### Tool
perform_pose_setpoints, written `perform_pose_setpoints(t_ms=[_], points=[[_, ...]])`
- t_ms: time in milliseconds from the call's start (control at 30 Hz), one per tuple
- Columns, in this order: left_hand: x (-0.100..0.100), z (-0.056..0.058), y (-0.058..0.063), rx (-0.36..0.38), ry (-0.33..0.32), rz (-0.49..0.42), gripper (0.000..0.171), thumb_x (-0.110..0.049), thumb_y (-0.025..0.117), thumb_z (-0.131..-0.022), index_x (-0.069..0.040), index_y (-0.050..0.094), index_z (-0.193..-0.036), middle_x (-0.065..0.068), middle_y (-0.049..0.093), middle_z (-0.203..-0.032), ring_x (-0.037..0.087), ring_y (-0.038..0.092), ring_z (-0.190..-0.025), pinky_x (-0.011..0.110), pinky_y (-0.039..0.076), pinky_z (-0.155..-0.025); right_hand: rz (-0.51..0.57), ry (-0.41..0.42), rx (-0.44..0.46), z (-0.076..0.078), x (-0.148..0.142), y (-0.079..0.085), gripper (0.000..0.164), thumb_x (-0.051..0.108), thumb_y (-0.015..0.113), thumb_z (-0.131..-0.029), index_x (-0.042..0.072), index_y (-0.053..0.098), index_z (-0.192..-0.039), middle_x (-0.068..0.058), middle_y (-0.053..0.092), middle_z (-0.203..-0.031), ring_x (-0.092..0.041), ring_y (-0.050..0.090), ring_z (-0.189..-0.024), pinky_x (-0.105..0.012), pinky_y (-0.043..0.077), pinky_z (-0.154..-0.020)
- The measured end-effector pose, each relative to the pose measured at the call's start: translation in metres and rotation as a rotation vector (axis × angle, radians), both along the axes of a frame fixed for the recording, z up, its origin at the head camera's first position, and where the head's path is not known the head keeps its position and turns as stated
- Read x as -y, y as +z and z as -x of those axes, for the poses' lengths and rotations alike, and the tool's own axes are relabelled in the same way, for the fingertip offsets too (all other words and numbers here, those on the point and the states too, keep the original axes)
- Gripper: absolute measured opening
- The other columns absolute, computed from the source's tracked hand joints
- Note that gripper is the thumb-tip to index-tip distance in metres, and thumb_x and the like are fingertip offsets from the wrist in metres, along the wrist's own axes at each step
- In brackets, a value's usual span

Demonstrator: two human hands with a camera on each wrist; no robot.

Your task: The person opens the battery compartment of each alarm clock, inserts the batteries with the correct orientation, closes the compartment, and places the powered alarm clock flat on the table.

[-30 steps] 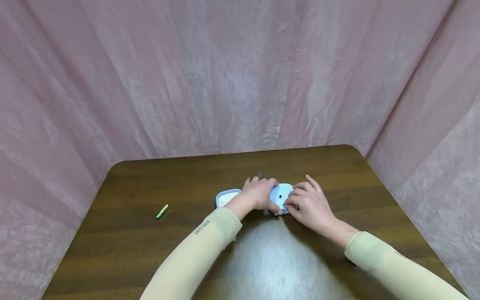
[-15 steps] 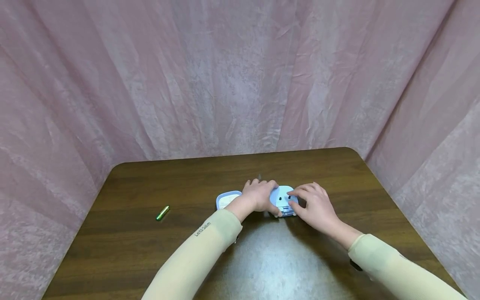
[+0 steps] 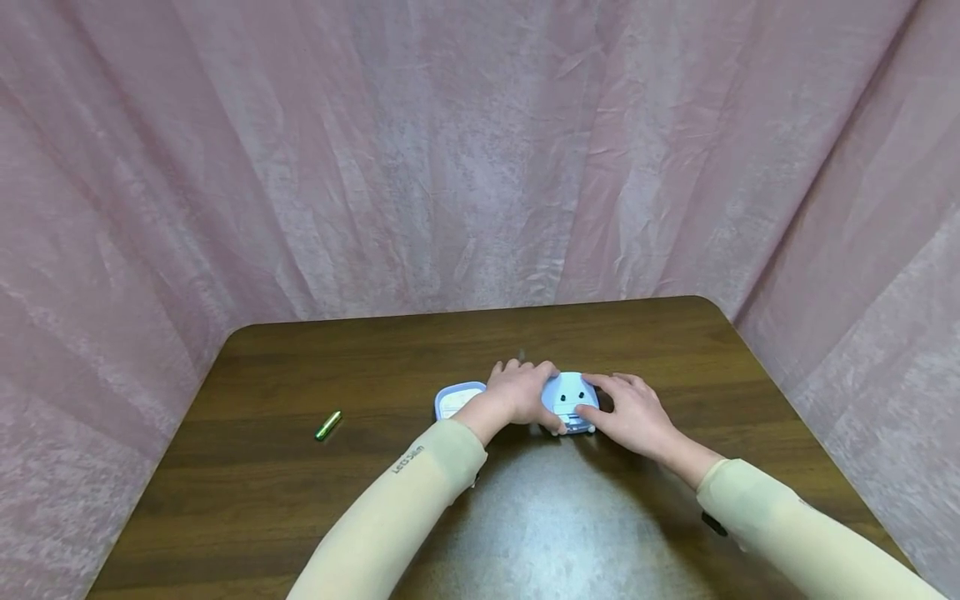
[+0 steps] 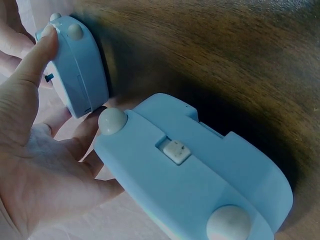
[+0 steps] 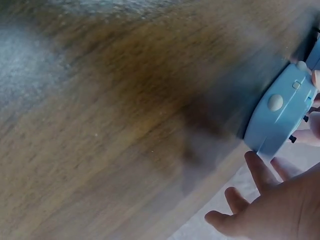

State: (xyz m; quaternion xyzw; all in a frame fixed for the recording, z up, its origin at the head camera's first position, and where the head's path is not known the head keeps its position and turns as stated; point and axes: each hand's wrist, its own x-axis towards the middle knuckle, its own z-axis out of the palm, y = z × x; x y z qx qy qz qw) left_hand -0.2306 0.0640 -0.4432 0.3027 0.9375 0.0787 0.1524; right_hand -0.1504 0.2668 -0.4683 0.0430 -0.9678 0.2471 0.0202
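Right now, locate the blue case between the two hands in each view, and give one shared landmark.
Head: blue case right of centre, below mid-height.
Left wrist: upper left, beyond the larger-looking second case.
Right wrist: near the right edge, around mid-height.
Shared landmark: a black peg on its face, visible in all three.

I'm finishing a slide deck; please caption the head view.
Left hand and right hand flank a light-blue case on a wooden table; a green cylinder lies off to the left.
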Motion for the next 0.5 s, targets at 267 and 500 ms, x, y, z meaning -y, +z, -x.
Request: perform_pose_setpoints(t_ms=[267, 500], points=[[-0.0034, 0.0069, -0.005, 0.022, 0.02, 0.014, 0.092, -0.066, 0.081, -0.076, -0.032, 0.043, -0.153, 0.001, 0.056, -0.143, 0.029, 0.046, -0.128, 0.055, 0.024, -0.117, 0.004, 0.003, 0.006, 0.0053, -0.001, 0.0004, 0.07, 0.052, 0.071, -0.093, 0.01, 0.056, -0.147, -0.013, 0.06, -0.142, -0.05, 0.041, -0.134, -0.07, 0.027, -0.107], [-0.003, 0.0074, -0.0028, 0.02, 0.021, 0.013, 0.092, -0.066, 0.081, -0.076, -0.032, 0.043, -0.152, 0.001, 0.057, -0.141, 0.029, 0.046, -0.126, 0.053, 0.026, -0.114, 0.011, -0.003, 0.021, 0.0073, 0.0002, 0.0036, 0.068, 0.049, 0.072, -0.093, 0.01, 0.056, -0.146, -0.013, 0.06, -0.141, -0.051, 0.041, -0.134, -0.07, 0.027, -0.106]])
